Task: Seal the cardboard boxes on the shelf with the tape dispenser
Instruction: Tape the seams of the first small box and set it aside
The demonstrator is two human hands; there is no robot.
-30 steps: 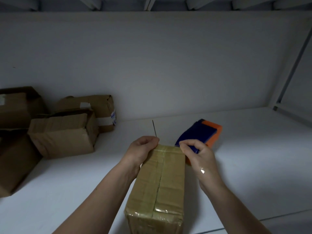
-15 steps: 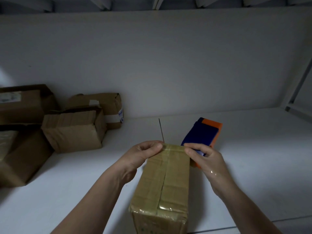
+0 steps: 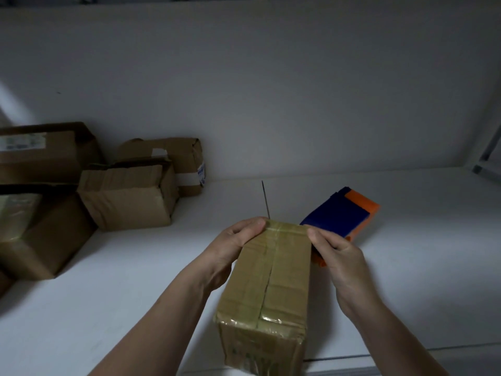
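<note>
A long cardboard box [image 3: 273,283] covered in clear tape lies on the white shelf [image 3: 122,289], pointing away from me. My left hand [image 3: 233,245] grips its far left corner, fingers curled over the top edge. My right hand [image 3: 336,253] holds the far right corner, thumb on the top. Just behind the right hand lies the blue and orange tape dispenser [image 3: 344,213], flat on the shelf and partly hidden by my fingers.
Several brown cardboard boxes [image 3: 127,194] are piled at the left against the white back wall. A seam runs across the shelf behind the box. A white frame post [image 3: 488,150] stands at the far right. The shelf's front edge is near the bottom.
Both hands have stayed on the far end of the taped box. The view has shifted left and slightly closer, showing more of the box pile.
</note>
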